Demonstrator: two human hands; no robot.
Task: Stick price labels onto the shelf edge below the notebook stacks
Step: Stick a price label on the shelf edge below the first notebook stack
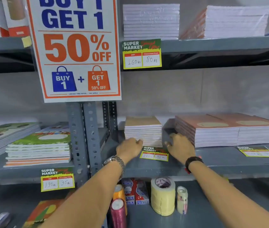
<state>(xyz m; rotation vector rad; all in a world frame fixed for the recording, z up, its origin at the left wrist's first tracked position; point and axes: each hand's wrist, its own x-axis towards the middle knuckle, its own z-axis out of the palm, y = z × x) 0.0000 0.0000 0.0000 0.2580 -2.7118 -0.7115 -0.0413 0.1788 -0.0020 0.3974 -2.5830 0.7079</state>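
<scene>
Price label (154, 154) is lying flat on the grey shelf (212, 160) right in front of the tan notebook stack (143, 131) — not on the edge yet. Left hand (129, 148) and right hand (180, 146) flank that stack, fingers loosely spread, gripping nothing.

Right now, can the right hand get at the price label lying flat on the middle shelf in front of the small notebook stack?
Probably yes. The right hand rests on the shelf just beside the price label, and nothing lies between them.
</scene>
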